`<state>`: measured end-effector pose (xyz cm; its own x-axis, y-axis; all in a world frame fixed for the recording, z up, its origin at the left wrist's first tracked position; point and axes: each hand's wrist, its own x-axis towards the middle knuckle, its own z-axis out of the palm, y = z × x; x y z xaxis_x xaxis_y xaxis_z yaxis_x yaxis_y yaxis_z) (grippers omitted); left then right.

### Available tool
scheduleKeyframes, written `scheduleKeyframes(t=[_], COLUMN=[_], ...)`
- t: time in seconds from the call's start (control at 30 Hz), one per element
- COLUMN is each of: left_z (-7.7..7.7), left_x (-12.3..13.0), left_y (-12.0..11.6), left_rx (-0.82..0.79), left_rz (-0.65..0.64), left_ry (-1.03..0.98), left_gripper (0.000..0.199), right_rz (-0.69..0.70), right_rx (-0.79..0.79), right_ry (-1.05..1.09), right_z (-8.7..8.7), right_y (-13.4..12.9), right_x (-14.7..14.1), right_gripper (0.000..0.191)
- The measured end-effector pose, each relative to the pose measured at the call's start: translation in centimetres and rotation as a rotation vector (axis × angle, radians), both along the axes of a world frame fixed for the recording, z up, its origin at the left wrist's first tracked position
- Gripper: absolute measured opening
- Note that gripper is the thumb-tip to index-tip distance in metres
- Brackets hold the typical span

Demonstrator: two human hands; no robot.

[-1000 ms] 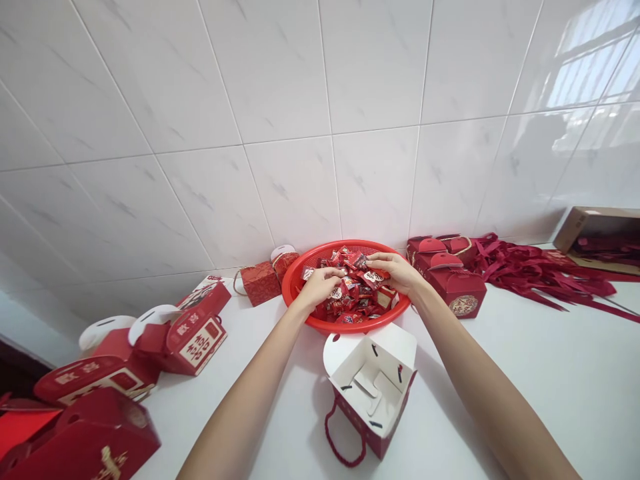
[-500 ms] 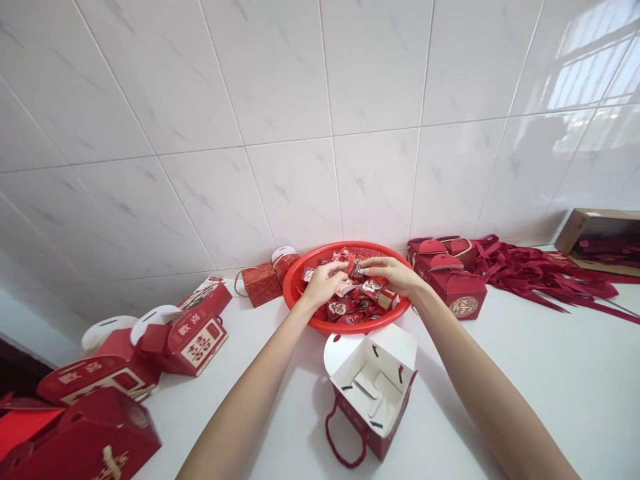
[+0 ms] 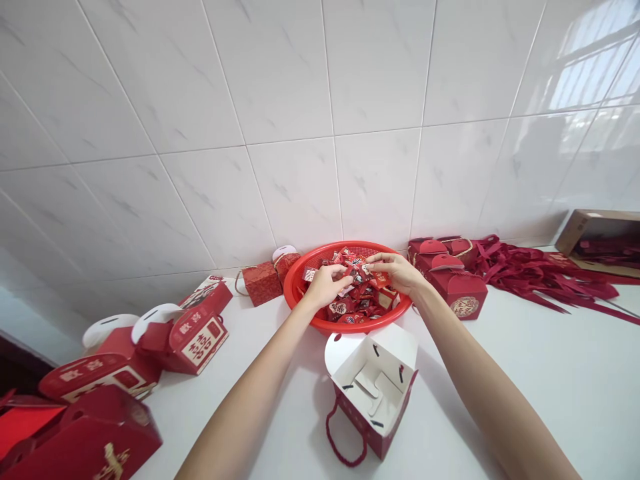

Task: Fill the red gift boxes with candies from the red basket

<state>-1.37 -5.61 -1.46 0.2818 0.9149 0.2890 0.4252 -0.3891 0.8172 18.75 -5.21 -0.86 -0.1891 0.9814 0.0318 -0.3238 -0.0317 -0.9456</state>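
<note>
A red plastic basket (image 3: 296,303) stands against the wall, heaped with small wrapped candies (image 3: 353,308) in red, printed wrappers. Over the left part of the heap, my left hand (image 3: 325,290) has thumb and fingers curled together on a wrapped candy, which they partly hide. From the right, my right hand (image 3: 399,273) reaches in, its fingertips pinching a wrapped candy near the middle of the pile. In front of the basket, between my forearms, an open red gift box (image 3: 373,397) with a white inside and a rope handle sits with its flaps up.
Several red gift boxes (image 3: 197,340) line the left side. Small red boxes (image 3: 263,283) stand left of the basket, and dark red boxes (image 3: 457,290) stand right of it. Red ribbons (image 3: 540,277) spread toward a cardboard box (image 3: 600,233). White tiles rise behind the white table (image 3: 565,373).
Both hands have shifted slightly among the candies; the right fingers have moved a little right and a red wrapper now shows beneath them. The open gift box stays put.
</note>
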Motion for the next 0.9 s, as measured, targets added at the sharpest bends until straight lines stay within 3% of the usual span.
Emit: scheduleKeyframes(t=[0.1,0.33,0.47,0.53,0.63,0.73,0.9], left_z=[-0.1,0.4,1.8,2.4,2.8,2.2,0.2], left_x=[0.5,0.9,1.2,1.7,3.2,4.8,6.1], left_y=[0.0,0.8,2.0,2.9,4.5,5.4,5.2], left_rx=[-0.027,-0.133,-0.207,-0.197,-0.066,0.120,0.181], left_rz=[-0.080,-0.105,-0.058,-0.008,-0.044,-0.177,-0.298], left_ry=[-0.023,-0.189,-0.276,-0.193,0.124,0.449,0.662], left_gripper=[0.011,0.018,0.025,0.024,0.022,0.036,0.061], right_rz=[-0.014,0.030,-0.194,-0.343,-0.477,-0.496,-0.480], right_rx=[0.003,-0.026,0.021,0.011,-0.058,-0.074,-0.049], right_ry=[0.039,0.003,0.157,0.281,0.402,0.440,0.471], right_z=[0.1,-0.1,-0.2,-0.2,0.0,-0.1,-0.7], right_y=[0.0,0.2,1.0,1.4,1.8,2.1,2.7], right_x=[0.0,-0.2,-0.1,0.0,0.3,0.4,0.8], right_gripper=[0.021,0.017,0.014,0.014,0.017,0.017,0.016])
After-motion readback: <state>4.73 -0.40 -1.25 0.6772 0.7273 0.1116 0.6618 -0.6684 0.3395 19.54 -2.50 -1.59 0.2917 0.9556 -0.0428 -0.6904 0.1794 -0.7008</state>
